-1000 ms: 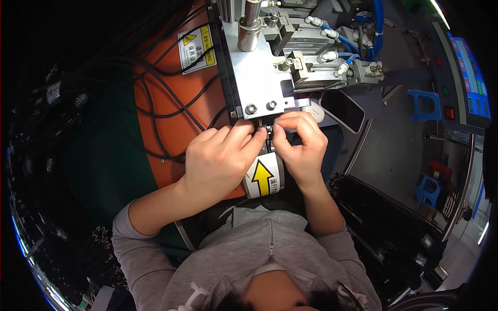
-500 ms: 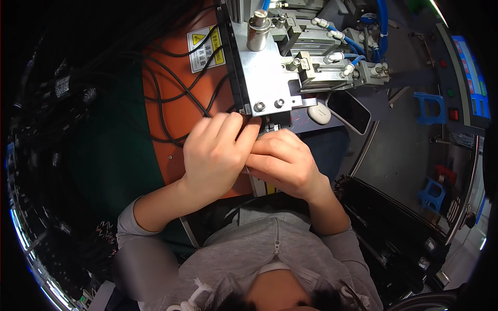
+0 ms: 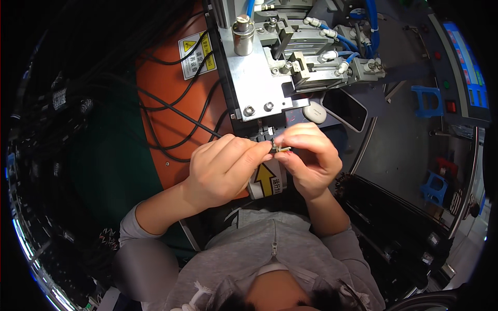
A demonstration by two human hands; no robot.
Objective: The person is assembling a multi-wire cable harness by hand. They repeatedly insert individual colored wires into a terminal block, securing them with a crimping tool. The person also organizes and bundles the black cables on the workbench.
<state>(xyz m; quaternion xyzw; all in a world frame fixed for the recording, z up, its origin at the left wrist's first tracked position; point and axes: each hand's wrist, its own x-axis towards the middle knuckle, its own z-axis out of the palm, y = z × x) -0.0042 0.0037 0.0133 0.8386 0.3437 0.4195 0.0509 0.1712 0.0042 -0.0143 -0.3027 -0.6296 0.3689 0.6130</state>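
Observation:
My left hand (image 3: 223, 168) is closed, its thumb and forefinger pinching the end of a black cable (image 3: 179, 113) that comes in from the left. At those fingertips shows a small connector (image 3: 280, 149), dark with a pale yellowish edge. My right hand (image 3: 315, 158) faces it, with thumb and forefinger closed around the pale side of this piece. The hands nearly touch, just in front of the metal fixture plate (image 3: 254, 78). A small dark block (image 3: 263, 133) with a white part sits beneath the plate's near edge, partly covered by my fingers.
Pneumatic cylinders (image 3: 327, 72) with blue hoses (image 3: 372, 26) stand behind. A white rounded case (image 3: 314, 112) and a phone (image 3: 344, 110) lie to the right. Loose cables cross the orange surface (image 3: 168, 135). A yellow arrow label (image 3: 265, 181) lies below my hands.
My hands have drawn slightly apart and nearer to me. The right hand has turned and its fingers have lifted, bringing the small connector and the arrow label into sight.

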